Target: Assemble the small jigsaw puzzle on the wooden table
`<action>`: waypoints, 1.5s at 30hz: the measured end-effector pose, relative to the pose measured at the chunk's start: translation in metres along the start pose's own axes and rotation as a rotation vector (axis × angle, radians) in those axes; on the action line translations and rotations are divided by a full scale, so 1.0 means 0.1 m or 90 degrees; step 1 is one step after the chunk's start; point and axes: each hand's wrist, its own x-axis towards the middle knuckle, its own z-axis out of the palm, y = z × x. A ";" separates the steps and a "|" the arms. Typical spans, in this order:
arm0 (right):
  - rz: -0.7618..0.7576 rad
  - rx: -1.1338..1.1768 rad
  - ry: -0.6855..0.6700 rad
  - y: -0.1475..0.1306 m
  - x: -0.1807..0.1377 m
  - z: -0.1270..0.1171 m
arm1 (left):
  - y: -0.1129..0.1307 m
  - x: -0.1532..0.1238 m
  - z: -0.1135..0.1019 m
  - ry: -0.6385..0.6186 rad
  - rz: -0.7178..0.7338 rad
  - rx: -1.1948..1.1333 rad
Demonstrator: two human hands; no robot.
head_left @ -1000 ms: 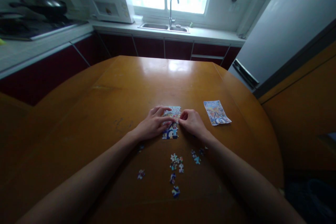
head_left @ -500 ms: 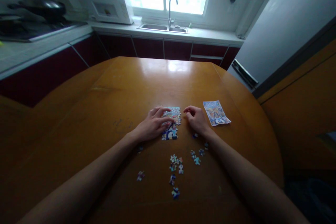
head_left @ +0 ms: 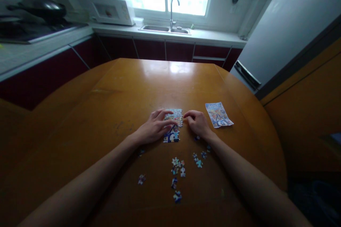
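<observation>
A partly joined jigsaw puzzle lies on the wooden table, its right edge uneven with tabs. My left hand rests over its left side with fingers spread, the fingertips on the pieces. Just right of the puzzle, my right hand is closed in a pinch, its fingertips close to the right edge. Whatever sits between those fingers is too small to make out. Loose puzzle pieces lie in a cluster nearer me, with more pieces by my right forearm and a single piece by my left forearm.
A creased picture sheet lies right of my right hand on the round-edged table. Beyond it stand a counter with a sink, a microwave and a stove with a covered pan. A fridge is at right.
My right hand has moved slightly left, bringing its pinched fingertips nearer the puzzle's right edge. The left hand stays in place on the puzzle.
</observation>
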 end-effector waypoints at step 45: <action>0.050 0.137 0.045 0.03 0.08 0.01 | -0.03 -0.03 0.02 0.014 -0.044 -0.017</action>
